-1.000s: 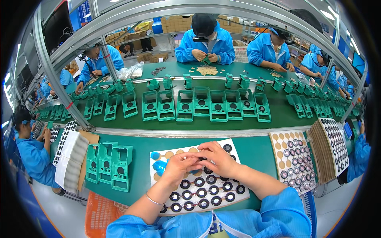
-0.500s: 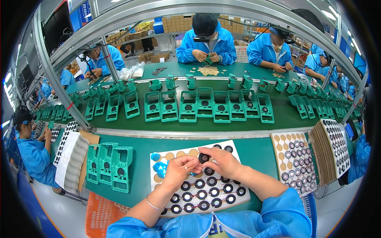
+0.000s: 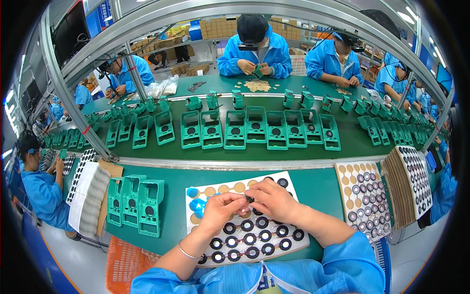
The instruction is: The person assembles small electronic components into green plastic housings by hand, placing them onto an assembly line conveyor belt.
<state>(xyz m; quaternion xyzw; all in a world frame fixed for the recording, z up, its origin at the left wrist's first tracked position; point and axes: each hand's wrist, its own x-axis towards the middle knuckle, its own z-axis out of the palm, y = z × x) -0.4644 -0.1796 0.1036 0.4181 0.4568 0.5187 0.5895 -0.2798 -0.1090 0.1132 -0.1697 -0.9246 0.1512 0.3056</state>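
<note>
My left hand [image 3: 224,209] and my right hand [image 3: 275,200] meet over a white sheet [image 3: 289,249] in front of me. Between their fingertips they pinch a small black round speaker [image 3: 249,199], mostly covered by the fingers. Rows of black ring-shaped speakers [image 3: 250,238] with pale centres lie on the sheet's nearer part. Along its far left side are bare tan circles [image 3: 223,188] and shiny blue round film pieces [image 3: 197,206], close to my left hand.
Three green plastic housings [image 3: 149,208] stand at left. More housings [image 3: 235,130] line the green belt beyond a metal rail [image 3: 245,165]. At right lie another speaker sheet [image 3: 349,196] and a sheet stack [image 3: 397,191]. An orange basket [image 3: 125,267] sits below left. Co-workers [image 3: 254,49] sit opposite.
My right fingers have curled further over the black speaker, which now shows less. The housings on the belt have shifted slightly to the right.
</note>
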